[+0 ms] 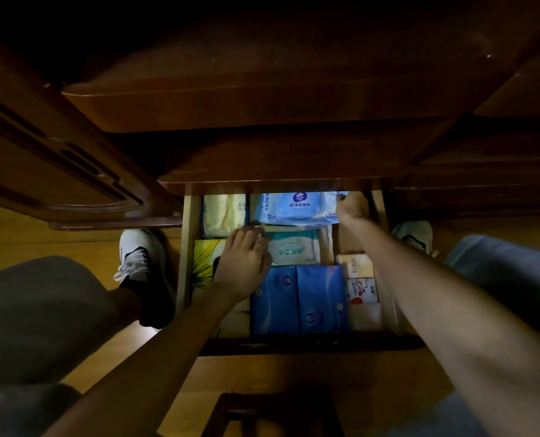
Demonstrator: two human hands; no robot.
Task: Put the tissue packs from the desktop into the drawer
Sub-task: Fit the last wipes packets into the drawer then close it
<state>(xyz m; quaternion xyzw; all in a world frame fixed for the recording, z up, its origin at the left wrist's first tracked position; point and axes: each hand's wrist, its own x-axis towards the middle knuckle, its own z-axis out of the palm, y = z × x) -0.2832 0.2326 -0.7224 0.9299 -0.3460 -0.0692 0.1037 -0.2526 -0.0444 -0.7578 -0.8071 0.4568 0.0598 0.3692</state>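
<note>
While the drawer [187, 247] stands pulled out under the dark wooden desk [262, 102], both bare hands reach into it from above. The right hand [350, 205] pinches the right end of a pale blue wet-wipe pack [294, 207] lying across the back of the drawer, and the left hand [245, 263] rests fingers-down at the pack's near left corner (whether it grips anything I cannot tell). Beside that pack sits a yellow tissue pack [223, 214]; nearer lie a green-and-white pack [294, 249], two blue tissue packs [298, 299] side by side, and small white packs [360, 279] at the right wall.
</note>
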